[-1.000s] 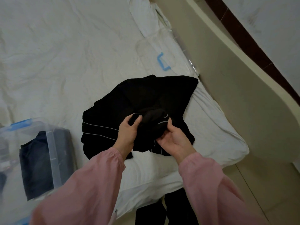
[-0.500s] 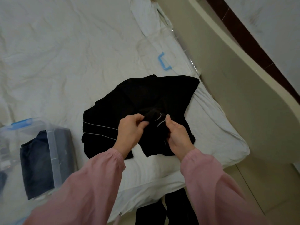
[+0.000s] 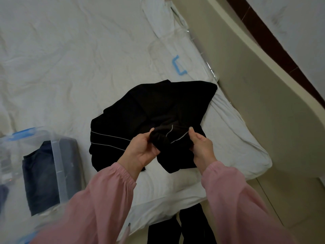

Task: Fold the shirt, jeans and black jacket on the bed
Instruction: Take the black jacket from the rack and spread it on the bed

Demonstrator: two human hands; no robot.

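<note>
The black jacket with thin white piping lies rumpled on the white bed near its front right corner. My left hand and my right hand both grip a bunched cuff or hem of the jacket, lifted slightly off the rest of it, with a short stretch of fabric between them. Folded dark jeans lie inside a clear storage box at the left. I see no separate shirt that I can tell apart.
A clear box lid with a blue clip rests on the bed beyond the jacket. The beige headboard or wall panel runs along the right. Tiled floor shows at the lower right, past the bed corner.
Both hands have drawn slightly apart, stretching the bunched jacket end between them. The right hand has turned so its thumb sits on top of the fabric.
</note>
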